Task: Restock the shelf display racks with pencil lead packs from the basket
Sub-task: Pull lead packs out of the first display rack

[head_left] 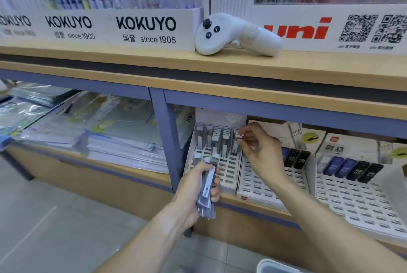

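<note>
Head view: left hand (198,186) at 6 o'clock of centre, fingers curled round a bundle of pencil lead packs (207,189), held upright in front of the lower shelf edge. Right hand (262,151) at 4 o'clock of centre, thumb and fingertips pinching a single lead pack (239,136) at the right-hand column of the white slotted display rack (229,173); whether the pack is seated in a slot, can't tell. Rack's back rows hold grey packs, front slots bare. Second rack (264,186) just beside it at 3 o'clock, dark packs at the back. Basket rim (271,265) at bottom edge, 5 o'clock. White controller (231,34) lies on the upper shelf, 12 o'clock.
</note>
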{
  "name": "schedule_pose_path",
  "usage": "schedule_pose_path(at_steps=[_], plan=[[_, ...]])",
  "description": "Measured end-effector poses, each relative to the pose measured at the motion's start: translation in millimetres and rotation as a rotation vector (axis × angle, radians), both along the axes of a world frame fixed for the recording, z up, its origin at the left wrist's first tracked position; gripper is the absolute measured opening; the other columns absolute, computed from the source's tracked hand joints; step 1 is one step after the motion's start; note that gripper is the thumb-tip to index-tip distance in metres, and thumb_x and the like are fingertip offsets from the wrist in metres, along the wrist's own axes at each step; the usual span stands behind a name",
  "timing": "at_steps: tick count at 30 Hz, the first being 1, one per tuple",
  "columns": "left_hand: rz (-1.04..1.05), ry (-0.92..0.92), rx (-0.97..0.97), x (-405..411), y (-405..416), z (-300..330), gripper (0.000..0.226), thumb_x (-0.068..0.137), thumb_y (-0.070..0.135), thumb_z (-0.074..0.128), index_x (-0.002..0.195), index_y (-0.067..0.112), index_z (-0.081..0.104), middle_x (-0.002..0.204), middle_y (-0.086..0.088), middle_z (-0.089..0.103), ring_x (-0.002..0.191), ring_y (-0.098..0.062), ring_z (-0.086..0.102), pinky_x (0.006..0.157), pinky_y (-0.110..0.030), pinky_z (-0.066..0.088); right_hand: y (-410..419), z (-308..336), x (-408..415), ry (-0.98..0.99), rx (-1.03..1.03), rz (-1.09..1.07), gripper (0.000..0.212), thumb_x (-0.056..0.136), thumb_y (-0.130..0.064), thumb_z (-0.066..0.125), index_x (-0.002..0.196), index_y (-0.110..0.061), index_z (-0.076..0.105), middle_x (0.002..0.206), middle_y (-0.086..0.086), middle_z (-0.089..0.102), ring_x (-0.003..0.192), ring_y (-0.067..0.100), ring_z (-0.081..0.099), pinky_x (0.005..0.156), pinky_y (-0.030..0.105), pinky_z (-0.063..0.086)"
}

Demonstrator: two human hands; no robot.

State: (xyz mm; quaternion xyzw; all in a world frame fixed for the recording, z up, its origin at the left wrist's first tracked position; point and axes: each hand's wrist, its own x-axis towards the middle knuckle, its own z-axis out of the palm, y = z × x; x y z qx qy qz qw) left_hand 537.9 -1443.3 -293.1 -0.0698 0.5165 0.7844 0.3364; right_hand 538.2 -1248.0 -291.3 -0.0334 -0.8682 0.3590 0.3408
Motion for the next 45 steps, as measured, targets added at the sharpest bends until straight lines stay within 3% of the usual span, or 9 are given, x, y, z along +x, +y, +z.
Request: schedule_pose_path(at_steps=[4, 9, 16, 21, 26, 30, 35, 39, 45], plan=[[0.044, 0.080, -0.087, 1.1, 0.3, -0.4, 0.026, 0.095, 0.021, 0.068, 0.107, -0.001, 0.068, 0.078, -0.012, 0.068, 0.049, -0.019, 0.053, 0.043, -0.024, 0.041, 0.6, 0.6, -1.1, -0.007, 0.026, 0.016, 0.020, 0.089, -0.009, 0.074, 0.101, -0.023, 0.065, 0.091, -0.017, 0.070, 0.084, -0.005, 0.067, 0.078, 0.005, 0.050], [0.042, 0.164, -0.083, 5.3, 2.8, 2.3, 0.027, 0.096, 0.022, 0.069, 0.116, 0.004, 0.068, 0.101, -0.019, 0.077, 0.056, -0.020, 0.063, 0.047, -0.024, 0.049, 8.6, 1.6, -15.2, -0.011, 0.163, -0.034, 0.022, 0.086, -0.005, 0.074, 0.103, -0.019, 0.070, 0.099, -0.004, 0.065, 0.080, 0.010, 0.065, 0.077, 0.033, 0.058], [0.010, 0.220, -0.111, 11.0, 5.8, 5.9, 0.028, 0.097, 0.025, 0.068, 0.120, 0.008, 0.066, 0.103, -0.013, 0.078, 0.062, -0.018, 0.071, 0.055, -0.025, 0.054, 3.8, 5.3, -11.1, -0.110, 0.207, -0.079, 0.026, 0.088, -0.003, 0.068, 0.108, -0.016, 0.075, 0.103, 0.000, 0.059, 0.079, 0.012, 0.058, 0.078, 0.027, 0.052], [-0.001, 0.224, -0.117, 12.0, 7.5, 3.4, 0.031, 0.095, 0.026, 0.070, 0.120, 0.009, 0.065, 0.103, -0.012, 0.079, 0.064, -0.019, 0.071, 0.052, -0.024, 0.053, -21.4, 24.2, 16.4, -0.375, -0.383, 0.053, 0.018, 0.087, -0.030, 0.078, 0.101, -0.028, 0.067, 0.083, -0.006, 0.074, 0.074, 0.008, 0.070, 0.069, 0.022, 0.055], [0.037, 0.195, -0.136, 11.1, 11.3, -0.1, 0.035, 0.092, 0.030, 0.074, 0.117, 0.007, 0.070, 0.099, -0.012, 0.079, 0.067, -0.021, 0.073, 0.052, -0.025, 0.054, -27.2, 23.8, 24.2, -0.431, -0.733, 0.175, 0.027, 0.083, -0.006, 0.081, 0.108, -0.011, 0.069, 0.082, 0.010, 0.077, 0.065, 0.017, 0.071, 0.060, 0.022, 0.057], [0.139, 0.126, -0.166, 5.7, 11.8, -3.0, 0.033, 0.091, 0.033, 0.076, 0.108, 0.006, 0.069, 0.082, -0.013, 0.075, 0.058, -0.020, 0.066, 0.040, -0.025, 0.039, -24.2, 24.8, 19.7, -0.240, -0.698, 0.090, 0.025, 0.082, -0.013, 0.084, 0.102, -0.022, 0.070, 0.084, -0.001, 0.077, 0.081, 0.014, 0.074, 0.077, 0.028, 0.059], [0.163, 0.066, -0.236, -2.7, 4.4, -12.6, 0.028, 0.095, 0.032, 0.072, 0.100, 0.005, 0.068, 0.059, -0.002, 0.054, 0.044, -0.015, 0.045, 0.040, -0.024, 0.033, -11.7, 30.9, 11.5, 0.095, -0.527, -0.043, 0.022, 0.083, -0.012, 0.083, 0.099, -0.014, 0.068, 0.083, -0.005, 0.073, 0.080, 0.009, 0.070, 0.077, 0.026, 0.056], [0.079, -0.056, -0.076, -5.1, 1.5, -8.9, 0.021, 0.098, 0.029, 0.062, 0.091, 0.009, 0.060, 0.057, 0.000, 0.040, 0.038, -0.012, 0.031, 0.038, -0.021, 0.025, -16.9, 19.8, 7.1, 0.069, -0.366, -0.006, 0.020, 0.086, -0.012, 0.079, 0.098, -0.021, 0.065, 0.087, -0.012, 0.070, 0.083, 0.004, 0.068, 0.078, 0.024, 0.056], [0.092, -0.076, 0.084, -3.8, 3.6, -7.6, 0.014, 0.089, 0.015, 0.045, 0.081, 0.009, 0.055, 0.061, -0.004, 0.041, 0.039, -0.014, 0.032, 0.041, -0.021, 0.025, -17.8, 6.5, 1.0, 0.028, -0.306, 0.017, 0.029, 0.086, -0.009, 0.077, 0.095, -0.032, 0.062, 0.088, -0.015, 0.069, 0.085, 0.002, 0.066, 0.079, 0.023, 0.057]])
